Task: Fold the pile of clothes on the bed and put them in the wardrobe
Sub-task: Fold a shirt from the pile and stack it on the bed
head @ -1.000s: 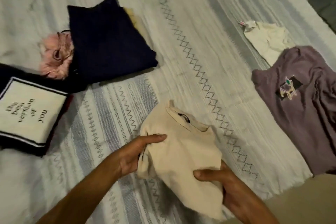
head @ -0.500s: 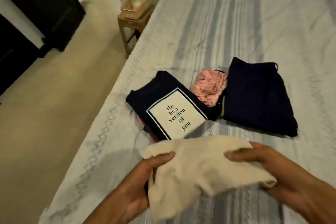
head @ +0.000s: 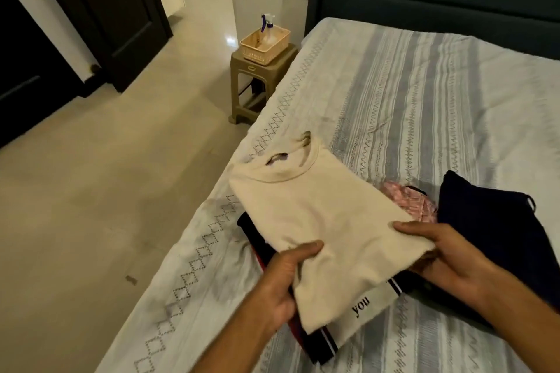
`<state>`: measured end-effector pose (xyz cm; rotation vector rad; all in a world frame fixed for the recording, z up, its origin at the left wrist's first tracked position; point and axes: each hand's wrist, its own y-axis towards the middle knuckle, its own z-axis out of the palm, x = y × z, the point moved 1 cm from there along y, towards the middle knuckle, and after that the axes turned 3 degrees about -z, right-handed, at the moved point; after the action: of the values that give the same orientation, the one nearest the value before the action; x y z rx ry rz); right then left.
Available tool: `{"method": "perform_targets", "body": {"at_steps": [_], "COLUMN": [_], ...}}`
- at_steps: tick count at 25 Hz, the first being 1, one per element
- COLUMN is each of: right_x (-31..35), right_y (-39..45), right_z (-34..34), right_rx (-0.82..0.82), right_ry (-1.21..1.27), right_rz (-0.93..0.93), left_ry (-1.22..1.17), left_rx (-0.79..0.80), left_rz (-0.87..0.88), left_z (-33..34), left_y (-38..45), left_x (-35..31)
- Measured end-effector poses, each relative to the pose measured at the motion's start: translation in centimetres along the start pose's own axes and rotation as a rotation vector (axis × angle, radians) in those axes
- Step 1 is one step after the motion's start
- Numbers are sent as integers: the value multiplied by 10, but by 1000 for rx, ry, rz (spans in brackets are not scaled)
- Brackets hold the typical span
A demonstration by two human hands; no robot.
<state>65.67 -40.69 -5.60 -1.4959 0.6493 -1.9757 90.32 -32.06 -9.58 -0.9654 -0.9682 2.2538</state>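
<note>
Cream knit fabric fills the middle of the head view: a folded cream top [head: 318,221], collar pointing away from the person, held flat between both hands just above the clothes already lying near the edge of the bed [head: 424,94]. The left hand [head: 281,281] has its grip closed on the near left edge of the top, thumb lying across the upper face and fingers curled out of sight beneath. The right hand [head: 448,254] grips the near right corner the same way, thumb on top and fingers tucked under the cloth. Under the top lies a folded dark printed shirt [head: 363,309] with a white panel; the one word that can be read on it is "you", the rest being covered. Just beside it to the right shows a pink garment [head: 409,200], and next to that a folded navy garment [head: 497,233]. The bed has a grey and white striped cover with a diamond border. Beyond the bed's corner a brown stool [head: 257,85] carries a woven basket [head: 263,45] with a spray bottle [head: 266,24] in it; dark doors [head: 100,9] stand at the far left
</note>
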Motion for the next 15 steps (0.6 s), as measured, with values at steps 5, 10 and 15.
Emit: {"method": "perform_targets", "body": {"at_steps": [5,10,15], "right_x": [-122,-128,-157], "right_y": [79,76,59], "right_z": [-48,-45,-53], "right_rx": [-220,-300,-371], "right_ry": [248,137,194], "right_rz": [25,-116,1], "left_ry": [-21,-29,38], "left_rx": [-65,-1,-21], "left_rz": [-117,-162,-195], "left_z": [-30,-46,-43], "left_y": [96,96,83], "left_x": [67,70,96]}}
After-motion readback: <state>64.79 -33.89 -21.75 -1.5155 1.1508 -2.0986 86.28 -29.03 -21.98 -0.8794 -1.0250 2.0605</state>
